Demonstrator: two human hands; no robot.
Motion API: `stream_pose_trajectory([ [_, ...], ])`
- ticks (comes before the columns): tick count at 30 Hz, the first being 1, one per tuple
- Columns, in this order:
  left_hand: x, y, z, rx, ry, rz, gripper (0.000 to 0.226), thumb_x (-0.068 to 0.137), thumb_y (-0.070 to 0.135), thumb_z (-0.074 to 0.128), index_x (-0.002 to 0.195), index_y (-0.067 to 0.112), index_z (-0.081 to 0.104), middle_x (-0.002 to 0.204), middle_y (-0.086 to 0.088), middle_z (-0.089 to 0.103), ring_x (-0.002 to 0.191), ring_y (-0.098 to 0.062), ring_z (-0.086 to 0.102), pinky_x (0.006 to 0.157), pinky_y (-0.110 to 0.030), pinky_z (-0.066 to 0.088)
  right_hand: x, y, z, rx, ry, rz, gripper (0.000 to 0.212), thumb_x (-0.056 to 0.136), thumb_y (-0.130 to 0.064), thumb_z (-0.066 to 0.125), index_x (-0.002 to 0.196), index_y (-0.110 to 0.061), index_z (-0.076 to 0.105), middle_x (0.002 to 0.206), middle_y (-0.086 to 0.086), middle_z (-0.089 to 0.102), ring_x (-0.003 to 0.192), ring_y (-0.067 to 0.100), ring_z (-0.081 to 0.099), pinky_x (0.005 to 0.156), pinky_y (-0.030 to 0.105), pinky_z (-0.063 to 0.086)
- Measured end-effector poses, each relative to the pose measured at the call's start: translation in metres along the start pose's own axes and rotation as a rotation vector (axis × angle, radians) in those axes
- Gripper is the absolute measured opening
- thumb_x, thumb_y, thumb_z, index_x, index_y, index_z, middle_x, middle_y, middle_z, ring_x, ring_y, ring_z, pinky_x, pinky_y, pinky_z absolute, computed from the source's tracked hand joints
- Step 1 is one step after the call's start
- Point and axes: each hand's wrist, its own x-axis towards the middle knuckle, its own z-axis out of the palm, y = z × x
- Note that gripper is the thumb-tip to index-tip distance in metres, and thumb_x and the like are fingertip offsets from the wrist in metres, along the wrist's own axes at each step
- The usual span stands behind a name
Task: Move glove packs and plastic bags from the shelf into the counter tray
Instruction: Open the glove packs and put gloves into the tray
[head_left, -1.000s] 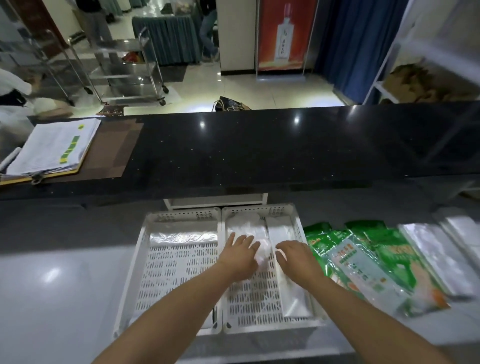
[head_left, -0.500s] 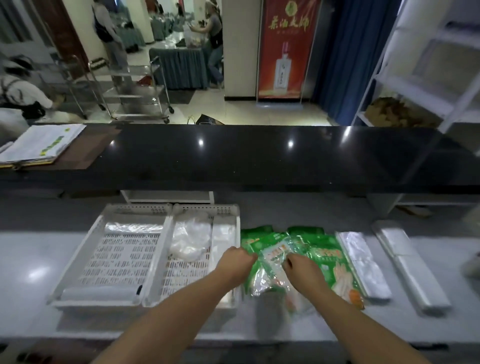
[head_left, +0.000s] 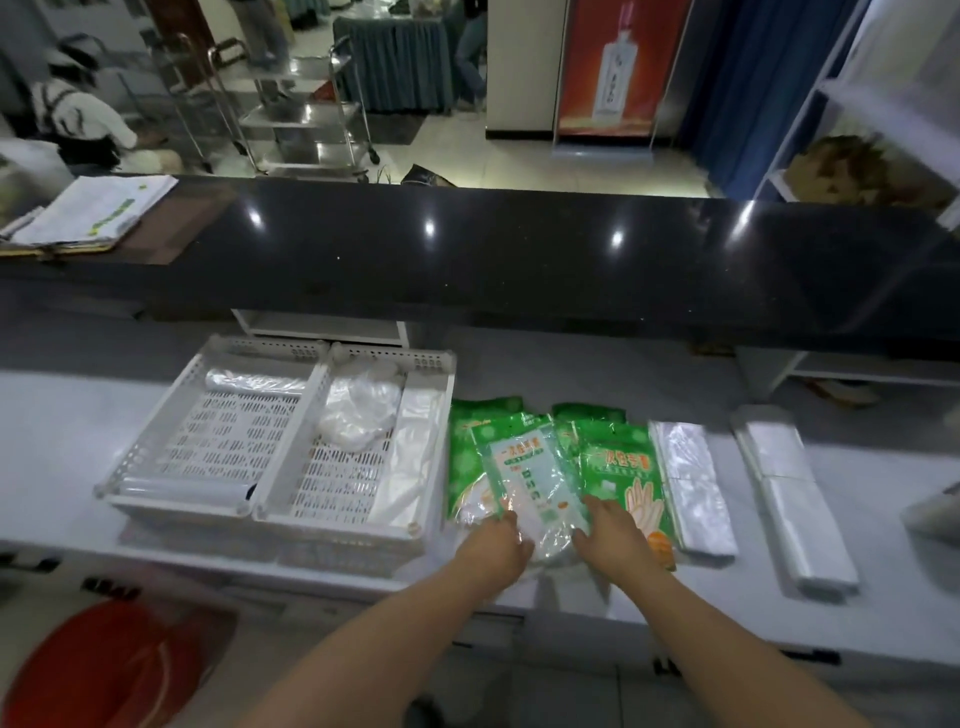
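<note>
On the pale grey lower shelf (head_left: 62, 426), beneath the black polished counter top (head_left: 519, 249), several flat glove packs of green-printed clear plastic are fanned out. The topmost glove pack (head_left: 522, 465) is held at its near end by both hands. The left hand (head_left: 496, 543) is placed at the pack's 7 o'clock corner, its fingers (head_left: 511, 530) curled together round the plastic edge. The right hand (head_left: 610, 535) is set at the 5 o'clock corner, its fingers bent and closed on the same pack, and part of it is laid over a second glove pack (head_left: 618, 467) at 3 o'clock. A third glove pack (head_left: 464, 447) is partly covered at 9 o'clock.

Just beside the packs, at their 9 o'clock, a white slotted plastic tray (head_left: 337, 525) with two compartments is seen. In its right compartment a crumpled clear plastic bag (head_left: 358, 415) is lodged toward 12 o'clock, and a flat clear bag (head_left: 410, 462) is laid along the 3 o'clock wall. In the left compartment one folded clear bag (head_left: 254, 382) is placed at 12 o'clock and a rolled clear bag (head_left: 176, 491) at 6 o'clock.

At 3 o'clock of the packs, a long near stack of clear plastic bags (head_left: 685, 488) is laid just beside the second pack, and a far stack of clear plastic bags (head_left: 789, 499) is set apart from it. A clipboard of white papers (head_left: 88, 213) is found on the counter top at 10 o'clock.
</note>
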Motion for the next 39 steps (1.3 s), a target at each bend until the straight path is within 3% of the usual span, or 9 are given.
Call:
stream_pose_trajectory([
  [5, 0.003, 0.002, 0.011, -0.223, 0.019, -0.095, 0.054, 0.091, 0.026, 0.059, 0.141, 0.009, 0.045, 0.122, -0.014, 0.065, 0.106, -0.028, 0.063, 0.088, -0.032, 0.054, 0.001, -0.004, 0.007, 0.165, 0.066, 0.059, 0.062, 0.096, -0.047, 0.052, 0.148, -0.017, 0.037, 0.136, 0.013, 0.053, 0.12, 0.03, 0.055, 0.096, 0.039, 0.048],
  [9, 0.004, 0.0, 0.006, -0.427, 0.032, -0.2, 0.053, 0.093, 0.012, 0.06, 0.142, 0.007, 0.042, 0.124, -0.013, 0.064, 0.086, -0.015, 0.062, 0.061, -0.01, 0.045, 0.003, -0.006, 0.003, 0.211, 0.071, 0.138, 0.045, 0.095, -0.018, 0.054, 0.138, -0.006, 0.046, 0.114, 0.015, 0.066, 0.099, 0.031, 0.063, 0.077, 0.033, 0.049],
  [12, 0.007, 0.0, 0.0, -0.581, 0.05, -0.301, 0.051, 0.092, 0.013, 0.062, 0.139, 0.005, 0.044, 0.125, -0.016, 0.062, 0.104, -0.027, 0.064, 0.08, -0.03, 0.054, 0.001, -0.006, 0.0, 0.21, 0.112, 0.176, 0.04, 0.094, -0.013, 0.053, 0.134, -0.008, 0.052, 0.112, 0.013, 0.068, 0.094, 0.03, 0.065, 0.073, 0.033, 0.049],
  [16, 0.015, -0.004, -0.007, -0.717, 0.073, -0.356, 0.021, 0.082, 0.008, 0.064, 0.102, 0.007, 0.063, 0.101, -0.013, 0.068, 0.092, -0.028, 0.066, 0.086, -0.042, 0.058, -0.002, -0.011, -0.006, 0.243, 0.156, 0.152, 0.027, 0.097, -0.013, 0.053, 0.123, -0.011, 0.056, 0.104, 0.008, 0.069, 0.079, 0.022, 0.059, 0.065, 0.031, 0.045],
  [24, -0.003, 0.0, -0.053, -0.601, 0.226, -0.208, 0.008, 0.088, 0.015, 0.065, 0.095, 0.016, 0.063, 0.096, -0.002, 0.07, 0.088, -0.021, 0.065, 0.075, -0.032, 0.055, -0.008, -0.043, -0.028, 0.342, 0.286, 0.072, 0.013, 0.096, -0.018, 0.057, 0.109, -0.018, 0.056, 0.086, -0.004, 0.064, 0.069, 0.013, 0.06, 0.059, 0.034, 0.053],
  [29, -0.015, -0.002, -0.102, -0.581, 0.369, -0.147, 0.013, 0.094, 0.014, 0.062, 0.107, 0.013, 0.063, 0.101, -0.001, 0.067, 0.082, -0.014, 0.06, 0.056, -0.015, 0.042, -0.004, -0.079, -0.058, 0.425, 0.335, -0.033, 0.016, 0.097, -0.019, 0.057, 0.113, -0.02, 0.055, 0.082, -0.007, 0.065, 0.061, 0.011, 0.06, 0.047, 0.027, 0.041],
  [31, -0.017, -0.001, -0.125, -0.601, 0.42, -0.15, 0.015, 0.095, 0.013, 0.061, 0.109, 0.013, 0.062, 0.102, 0.0, 0.067, 0.077, -0.009, 0.059, 0.05, -0.012, 0.042, 0.004, -0.094, -0.073, 0.426, 0.34, -0.058, 0.02, 0.097, -0.022, 0.058, 0.116, -0.022, 0.053, 0.083, -0.008, 0.066, 0.058, 0.013, 0.061, 0.046, 0.032, 0.047],
  [34, -0.014, -0.004, -0.16, -0.609, 0.496, -0.153, 0.015, 0.093, 0.016, 0.065, 0.108, 0.014, 0.063, 0.101, -0.001, 0.07, 0.074, -0.008, 0.058, 0.051, -0.011, 0.04, 0.019, -0.117, -0.097, 0.451, 0.346, -0.101, 0.027, 0.096, -0.024, 0.059, 0.122, -0.023, 0.05, 0.092, -0.005, 0.068, 0.066, 0.015, 0.066, 0.057, 0.041, 0.058],
  [39, -0.001, -0.014, -0.212, -0.657, 0.576, -0.122, 0.027, 0.089, 0.01, 0.065, 0.116, 0.014, 0.062, 0.096, 0.001, 0.068, 0.08, -0.01, 0.06, 0.059, -0.018, 0.045, 0.046, -0.16, -0.131, 0.507, 0.359, -0.15, 0.045, 0.094, -0.019, 0.059, 0.135, -0.027, 0.043, 0.102, 0.0, 0.067, 0.076, 0.013, 0.064, 0.058, 0.03, 0.052],
])
